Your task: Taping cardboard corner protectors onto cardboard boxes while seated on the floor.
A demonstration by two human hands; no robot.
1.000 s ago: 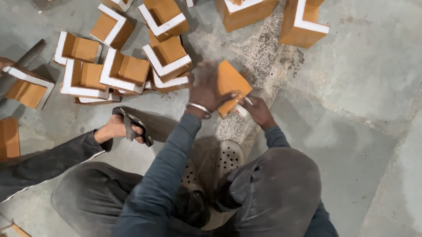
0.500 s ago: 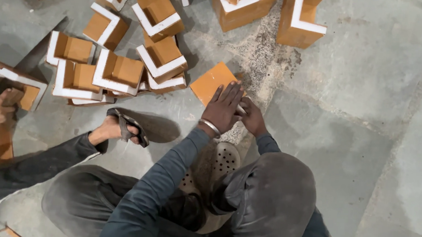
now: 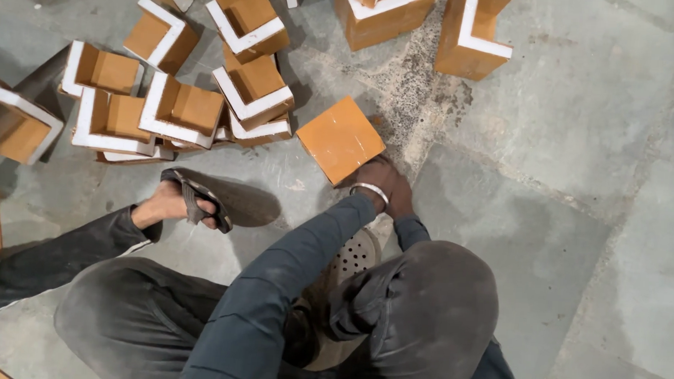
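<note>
An orange square box (image 3: 341,138) lies flat on the grey stone floor, closed face up. My left hand (image 3: 370,177), with a metal bangle on the wrist, rests at the box's near corner. My right hand (image 3: 400,200) sits just behind it, close against the left one and mostly hidden by it. The fingers of both hands are tucked out of sight, so whether they grip the box's edge is unclear.
A pile of open orange boxes with white rims (image 3: 179,112) lies to the left of the flat box. Two taller ones (image 3: 472,31) stand at the back. My sandalled foot (image 3: 194,205) stretches left. Another person's hand holds a box (image 3: 10,126) at far left.
The orange box was held up in both hands, then laid flat on the floor. My hands have slid back from its top to its near corner.
</note>
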